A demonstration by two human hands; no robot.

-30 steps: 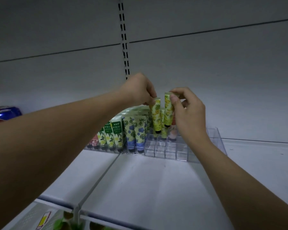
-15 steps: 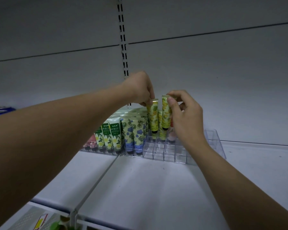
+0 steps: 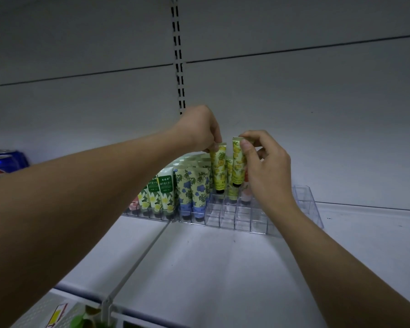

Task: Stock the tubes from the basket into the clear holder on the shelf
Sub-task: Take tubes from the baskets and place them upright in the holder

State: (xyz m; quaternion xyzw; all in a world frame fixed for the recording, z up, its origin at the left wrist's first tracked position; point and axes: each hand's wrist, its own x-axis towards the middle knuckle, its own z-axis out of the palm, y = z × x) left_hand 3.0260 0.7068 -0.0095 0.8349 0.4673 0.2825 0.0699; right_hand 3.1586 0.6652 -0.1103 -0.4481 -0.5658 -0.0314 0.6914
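My left hand (image 3: 200, 130) pinches the top of a yellow pineapple-print tube (image 3: 218, 168), held upright with its black cap just above the clear holder (image 3: 244, 215) on the white shelf. My right hand (image 3: 264, 166) pinches a second yellow tube (image 3: 237, 162) by its top edge, right beside the first, cap down over the holder's middle cells. The holder's left cells carry blue-flower tubes (image 3: 193, 189). More yellow tubes and a pink one stand behind, partly hidden by my hands. The basket is out of view.
A second clear holder with green-and-white tubes (image 3: 162, 192) adjoins on the left. Blue drink cans (image 3: 0, 159) stand at the far left. A white divider rail (image 3: 137, 259) runs from the holders toward the shelf's front edge. The slotted upright (image 3: 178, 55) rises on the back wall.
Both hands have come down a little with their tubes, bringing the caps closer to the holder's cells. The view has shifted slightly.
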